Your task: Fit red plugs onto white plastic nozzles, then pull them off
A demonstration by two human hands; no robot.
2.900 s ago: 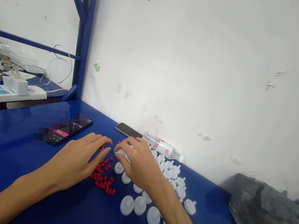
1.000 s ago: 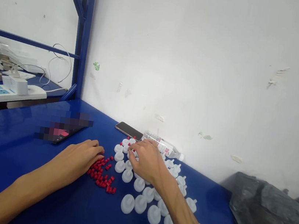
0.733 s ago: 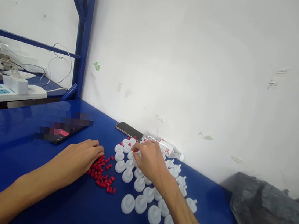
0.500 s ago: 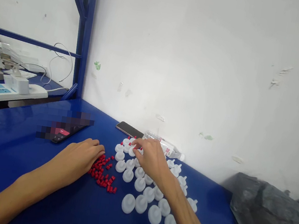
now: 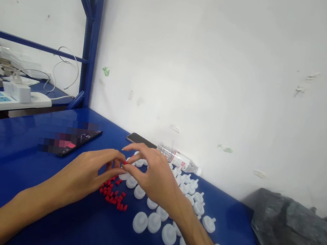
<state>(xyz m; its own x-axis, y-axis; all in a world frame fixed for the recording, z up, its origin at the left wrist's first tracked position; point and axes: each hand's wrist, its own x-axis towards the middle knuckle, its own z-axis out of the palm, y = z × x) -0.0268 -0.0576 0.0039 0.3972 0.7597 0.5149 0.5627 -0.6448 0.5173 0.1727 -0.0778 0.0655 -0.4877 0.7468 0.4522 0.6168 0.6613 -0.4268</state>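
Note:
A loose heap of small red plastic caps (image 5: pixel 113 196) lies on the blue table (image 5: pixel 8 165). To its right stand several white round parts with short stems (image 5: pixel 154 222). My left hand (image 5: pixel 89 175) and my right hand (image 5: pixel 151 175) meet just above the heap, fingertips touching. A small red cap (image 5: pixel 123 164) is pinched between the fingertips of both hands. My right index finger points out to the left.
A dark phone (image 5: pixel 74 142) lies to the left, a second phone (image 5: pixel 139 139) and a lying water bottle (image 5: pixel 178 160) against the white wall. A grey plastic bag (image 5: pixel 294 234) fills the right. A blue rack post (image 5: pixel 91 39) and a power strip (image 5: pixel 5 98) stand far left.
My right hand left the far white parts and came back to the left. My left hand rose off the red heap, and both now pinch a red cap between them.

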